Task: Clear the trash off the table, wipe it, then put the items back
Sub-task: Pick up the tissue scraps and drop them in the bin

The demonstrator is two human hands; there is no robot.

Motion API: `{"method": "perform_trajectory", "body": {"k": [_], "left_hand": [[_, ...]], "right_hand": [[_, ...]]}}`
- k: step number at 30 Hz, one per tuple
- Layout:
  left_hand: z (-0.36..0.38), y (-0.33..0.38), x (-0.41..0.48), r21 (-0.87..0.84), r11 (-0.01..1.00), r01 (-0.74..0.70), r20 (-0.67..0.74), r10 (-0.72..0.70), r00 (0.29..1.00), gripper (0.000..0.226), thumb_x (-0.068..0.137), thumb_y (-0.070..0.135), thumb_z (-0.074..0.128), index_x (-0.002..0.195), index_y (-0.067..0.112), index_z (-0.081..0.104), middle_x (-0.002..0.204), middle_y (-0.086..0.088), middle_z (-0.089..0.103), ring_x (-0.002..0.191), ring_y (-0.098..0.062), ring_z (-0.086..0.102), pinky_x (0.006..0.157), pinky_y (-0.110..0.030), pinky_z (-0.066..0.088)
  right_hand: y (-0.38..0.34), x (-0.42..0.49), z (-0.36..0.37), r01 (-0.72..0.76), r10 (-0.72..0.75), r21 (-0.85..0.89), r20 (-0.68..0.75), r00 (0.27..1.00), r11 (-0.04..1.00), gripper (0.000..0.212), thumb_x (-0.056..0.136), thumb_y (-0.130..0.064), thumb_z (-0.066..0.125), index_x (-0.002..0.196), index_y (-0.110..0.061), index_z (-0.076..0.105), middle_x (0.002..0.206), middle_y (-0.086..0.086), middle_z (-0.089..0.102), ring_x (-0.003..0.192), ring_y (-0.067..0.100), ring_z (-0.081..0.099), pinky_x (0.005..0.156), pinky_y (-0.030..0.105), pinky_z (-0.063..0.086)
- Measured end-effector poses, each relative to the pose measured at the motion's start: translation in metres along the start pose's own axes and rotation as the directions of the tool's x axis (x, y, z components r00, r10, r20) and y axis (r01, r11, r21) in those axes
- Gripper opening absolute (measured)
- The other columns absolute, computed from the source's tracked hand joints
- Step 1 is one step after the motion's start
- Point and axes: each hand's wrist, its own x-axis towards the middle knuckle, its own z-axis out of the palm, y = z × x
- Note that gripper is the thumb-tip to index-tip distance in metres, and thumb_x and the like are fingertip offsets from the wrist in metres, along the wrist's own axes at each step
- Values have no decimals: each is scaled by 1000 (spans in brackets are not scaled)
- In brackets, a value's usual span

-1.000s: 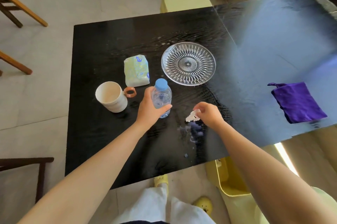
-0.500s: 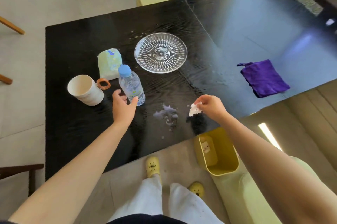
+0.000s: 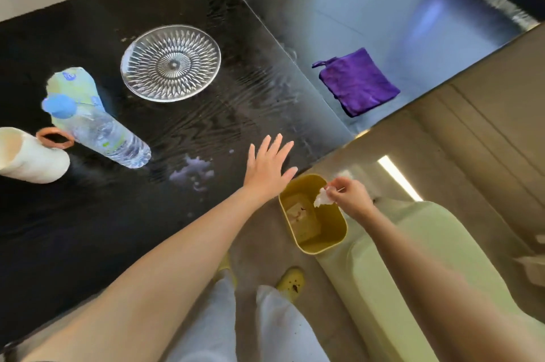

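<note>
Glossy black table (image 3: 88, 229) fills the frame's left; the left hand (image 3: 269, 165), off the clear plastic bottle (image 3: 100, 133) since a moment ago, spreads flat at centre. Lower right, the right hand (image 3: 349, 195) now pinches crumpled white paper (image 3: 323, 199) over the yellow bin (image 3: 327, 240).

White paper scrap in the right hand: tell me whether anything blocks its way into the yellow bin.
Nothing visible does. The right hand pinches the white paper scrap directly over the open yellow bin, which has no lid; only some trash lies at its bottom. The left hand is off to the side, over the table edge.
</note>
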Motion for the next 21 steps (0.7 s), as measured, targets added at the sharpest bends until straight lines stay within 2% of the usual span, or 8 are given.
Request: {"method": "perform_trajectory", "body": {"k": [4,7,11,16,21], "left_hand": [[32,9,27,158,987,1,-17,2,1000,63,95,55,24,150,29,8,161,-4,2,148,-27,-2,116,-54,-2],[50,7,28,251,968,10,-114,19,993,64,94,57,13,150,28,8,161,-6,5,148,-28,2,116,-54,1],[57,3,29,258,966,8,-190,43,981,66,92,57,11,150,27,14,160,-7,12,147,-29,9,116,-55,7],[61,2,30,231,973,3,-223,50,974,66,91,58,13,149,27,15,160,-5,11,148,-28,7,116,-55,5],[63,1,30,246,969,22,-246,41,968,66,91,58,14,149,27,17,160,-5,13,147,-28,9,116,-55,6]], "right_hand": [[49,23,23,-94,95,-69,15,995,993,17,93,-17,54,104,-10,65,105,7,65,92,20,61,78,28,50],[80,47,44,-119,123,-114,26,992,986,19,93,-13,50,105,-10,65,110,10,65,94,23,61,78,30,50],[108,76,70,-122,144,-195,104,984,973,25,95,-18,49,116,-11,62,118,9,63,103,26,60,80,29,47],[129,102,85,-96,152,-313,161,975,945,28,97,-16,41,114,-5,61,118,14,64,105,32,60,89,38,49],[137,119,86,-81,174,-359,235,956,930,32,96,-21,47,125,-10,55,125,12,59,112,30,57,92,35,46]]}}
